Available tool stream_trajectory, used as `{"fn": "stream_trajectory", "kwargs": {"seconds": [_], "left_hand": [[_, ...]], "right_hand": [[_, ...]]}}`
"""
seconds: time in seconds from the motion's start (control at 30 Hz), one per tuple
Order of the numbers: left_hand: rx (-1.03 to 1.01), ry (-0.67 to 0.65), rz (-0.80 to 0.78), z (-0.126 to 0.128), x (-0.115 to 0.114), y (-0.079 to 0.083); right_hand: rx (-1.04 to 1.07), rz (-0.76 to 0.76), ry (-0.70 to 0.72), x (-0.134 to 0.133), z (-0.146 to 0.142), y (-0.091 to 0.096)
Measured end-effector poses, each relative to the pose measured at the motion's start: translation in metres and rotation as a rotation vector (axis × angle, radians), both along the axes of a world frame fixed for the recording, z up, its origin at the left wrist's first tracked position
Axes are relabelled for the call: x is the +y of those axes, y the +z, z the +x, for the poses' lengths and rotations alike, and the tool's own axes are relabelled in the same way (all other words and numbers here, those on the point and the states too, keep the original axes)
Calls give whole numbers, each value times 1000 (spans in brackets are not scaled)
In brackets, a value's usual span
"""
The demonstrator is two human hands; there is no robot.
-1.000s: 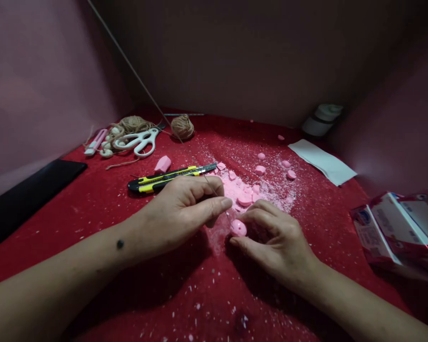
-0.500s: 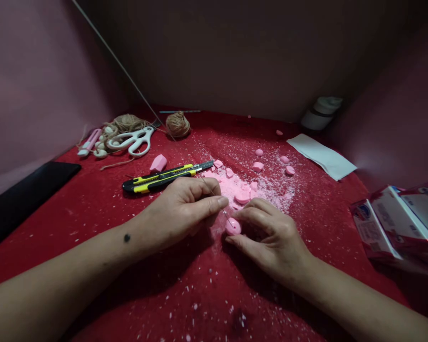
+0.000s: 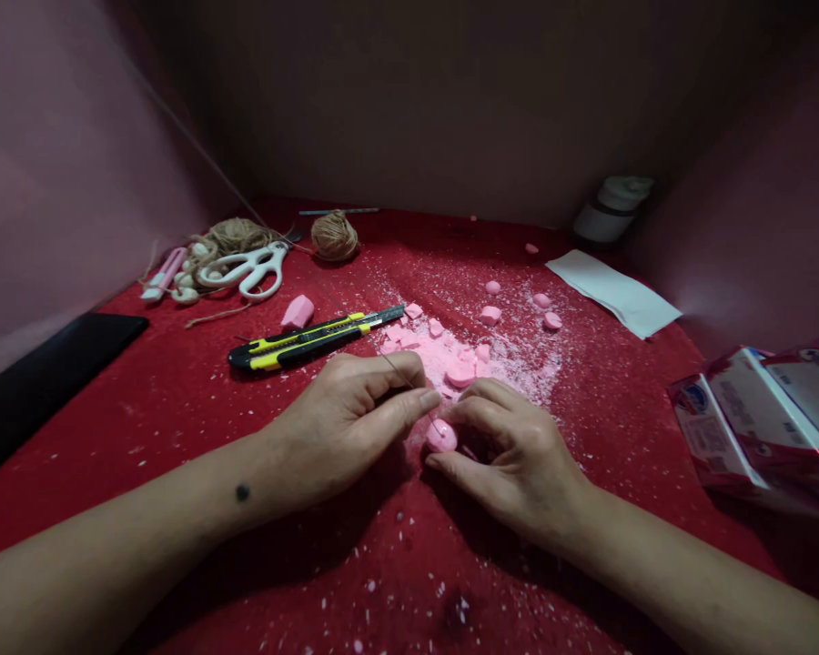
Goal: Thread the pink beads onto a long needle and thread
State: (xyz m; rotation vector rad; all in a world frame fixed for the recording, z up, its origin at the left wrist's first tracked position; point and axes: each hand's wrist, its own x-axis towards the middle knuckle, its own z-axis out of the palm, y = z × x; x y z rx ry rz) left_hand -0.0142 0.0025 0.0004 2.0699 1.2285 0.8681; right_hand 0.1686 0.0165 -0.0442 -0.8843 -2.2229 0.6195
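Note:
My left hand (image 3: 365,400) pinches a thin needle (image 3: 397,368) between thumb and forefinger. Its lower end slants down to the top face of a small rounded pink soap piece (image 3: 440,437); how deep it goes, I cannot tell. That piece is held low over the red cloth by the thumb and fingers of my right hand (image 3: 511,455). Just beyond both hands lies a heap of pink shavings and chunks (image 3: 460,371). A yellow-and-black utility knife (image 3: 307,342) rests past my left hand, blade out and pointing right.
White-handled scissors (image 3: 249,270), a pink cutter (image 3: 164,273) and a twine ball (image 3: 335,236) lie back left. A black flat object (image 3: 55,382) is at left. Small pink pieces (image 3: 491,315), folded white paper (image 3: 614,293), a bottle (image 3: 612,209) and boxes (image 3: 757,418) stand or lie toward the right.
The needle's end has shifted toward the middle of the pink piece's face. Both hands keep their grips. The whole view has moved slightly.

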Motion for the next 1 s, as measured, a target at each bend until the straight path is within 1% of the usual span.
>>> {"fn": "stream_trajectory", "kwargs": {"seconds": [0.17,0.33,0.43,0.63,0.8,0.9,1.0], "left_hand": [[86,-11,30,2,-4,-2],[174,-64,200,3,-7,-10],[211,-82,254,5,-7,-13],[225,-77,224,11,-3,-16],[266,-23,201,12,-2,-9],[276,-28,191,12,-3,-6],[274,-26,198,13,-2,-6]], "right_hand": [[-29,-5,-6,-1,0,0],[-42,-10,-22,-1,-2,-3],[-46,-21,-30,0,-3,-3],[-39,-55,-29,3,-6,-6],[-57,-97,-25,4,-7,-7],[-69,-96,-23,4,-6,-7],[-75,-91,-28,3,-5,-6]]}}
